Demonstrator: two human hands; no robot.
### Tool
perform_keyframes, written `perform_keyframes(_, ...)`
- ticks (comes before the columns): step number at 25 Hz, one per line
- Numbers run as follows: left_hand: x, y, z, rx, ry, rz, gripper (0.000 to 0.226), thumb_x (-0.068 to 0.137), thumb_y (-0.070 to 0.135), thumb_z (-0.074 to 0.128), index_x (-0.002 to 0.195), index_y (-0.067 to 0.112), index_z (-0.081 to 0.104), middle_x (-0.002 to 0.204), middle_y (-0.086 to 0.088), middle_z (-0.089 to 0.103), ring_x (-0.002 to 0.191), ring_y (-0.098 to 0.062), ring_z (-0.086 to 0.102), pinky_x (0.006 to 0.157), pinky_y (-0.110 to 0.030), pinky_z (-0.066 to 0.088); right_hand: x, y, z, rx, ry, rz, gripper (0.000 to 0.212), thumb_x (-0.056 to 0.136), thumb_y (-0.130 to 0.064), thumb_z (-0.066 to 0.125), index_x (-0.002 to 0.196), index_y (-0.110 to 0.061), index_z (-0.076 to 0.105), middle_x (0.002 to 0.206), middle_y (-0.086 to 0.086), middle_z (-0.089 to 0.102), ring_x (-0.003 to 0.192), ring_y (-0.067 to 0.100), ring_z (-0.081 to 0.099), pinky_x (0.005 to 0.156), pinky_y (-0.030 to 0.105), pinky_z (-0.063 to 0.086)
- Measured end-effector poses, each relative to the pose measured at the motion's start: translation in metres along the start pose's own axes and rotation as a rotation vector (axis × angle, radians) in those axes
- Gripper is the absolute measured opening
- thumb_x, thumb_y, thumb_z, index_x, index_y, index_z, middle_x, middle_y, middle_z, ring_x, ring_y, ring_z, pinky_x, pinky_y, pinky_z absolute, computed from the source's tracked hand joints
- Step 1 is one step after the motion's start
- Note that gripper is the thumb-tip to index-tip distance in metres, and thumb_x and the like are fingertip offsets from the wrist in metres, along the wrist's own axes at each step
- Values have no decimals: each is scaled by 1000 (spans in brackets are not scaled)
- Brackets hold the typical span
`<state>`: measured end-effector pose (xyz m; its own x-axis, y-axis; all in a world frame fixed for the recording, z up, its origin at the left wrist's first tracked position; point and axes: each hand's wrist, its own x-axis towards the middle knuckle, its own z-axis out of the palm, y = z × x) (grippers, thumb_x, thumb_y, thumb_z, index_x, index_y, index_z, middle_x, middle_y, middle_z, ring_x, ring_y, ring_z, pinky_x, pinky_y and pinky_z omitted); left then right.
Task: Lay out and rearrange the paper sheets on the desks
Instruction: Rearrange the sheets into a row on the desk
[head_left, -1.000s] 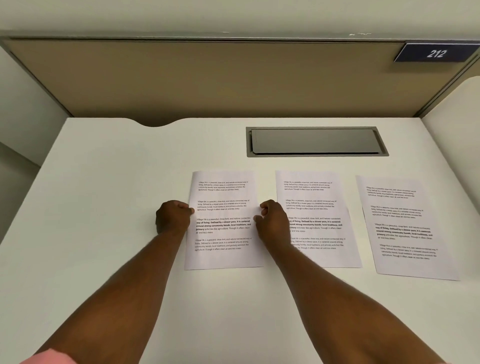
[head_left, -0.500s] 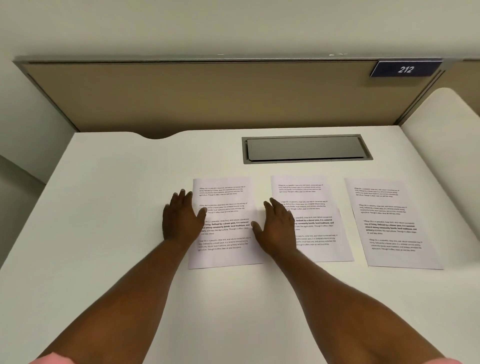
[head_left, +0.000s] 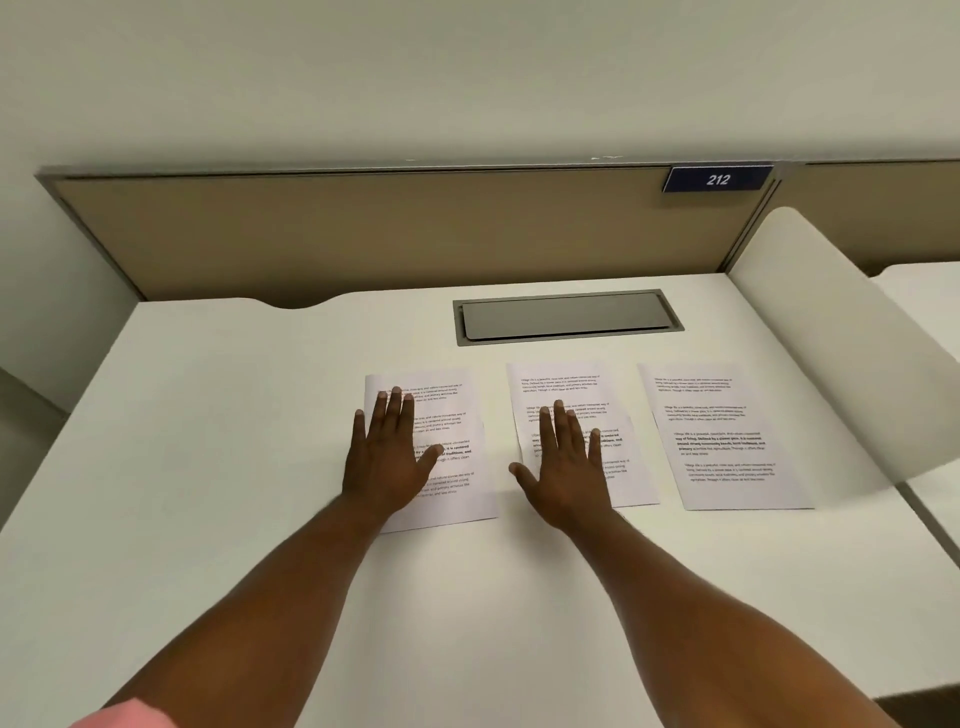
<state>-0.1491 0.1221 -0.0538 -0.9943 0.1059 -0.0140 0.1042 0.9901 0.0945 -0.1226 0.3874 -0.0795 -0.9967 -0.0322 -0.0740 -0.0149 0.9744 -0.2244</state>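
Three printed paper sheets lie side by side on the white desk (head_left: 234, 467). My left hand (head_left: 387, 457) rests flat, fingers spread, on the left part of the left sheet (head_left: 457, 493). My right hand (head_left: 569, 465) lies flat with fingers apart on the lower left of the middle sheet (head_left: 566, 384). The right sheet (head_left: 722, 436) lies untouched, apart from both hands. Neither hand grips anything.
A grey cable flap (head_left: 566, 317) is set into the desk behind the sheets. A tan partition (head_left: 363, 234) with a blue "212" plate (head_left: 718, 179) closes the back. A white side divider (head_left: 841, 364) rises at the right, with another desk (head_left: 924, 291) beyond it.
Both hands went from curled fists at the left sheet's edges to flat open palms. The right hand shifted rightward onto the middle sheet. The camera tilted up.
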Motion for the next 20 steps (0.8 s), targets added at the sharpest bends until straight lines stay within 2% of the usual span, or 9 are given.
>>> perform_keyframes(12, 16, 126, 25, 6, -35, -131, 88, 97, 65, 33, 161, 10, 6, 171, -8, 5, 158, -22, 0, 126, -46, -2, 30, 132, -15, 77, -21, -80, 92, 99, -64, 37, 162, -15, -8, 171, 5, -13, 159, 24, -8, 127, 49, -4)
perform_keyframes(17, 20, 168, 39, -71, -80, -205, 89, 98, 65, 34, 161, 8, 7, 170, -10, 10, 158, -23, 6, 126, -43, 5, 41, 168, -12, 111, -55, -91, 90, 100, -58, 40, 162, -14, -7, 172, 6, -10, 159, 23, -5, 128, 46, -4)
perform_keyframes(20, 26, 182, 47, -105, -112, -230, 89, 97, 64, 40, 161, 8, 11, 168, -11, 19, 155, -25, 17, 125, -43, 15, 48, 179, -7, 185, -62, -65, 88, 101, -52, 46, 163, -12, -2, 172, 8, -3, 159, 25, 2, 128, 43, 1)
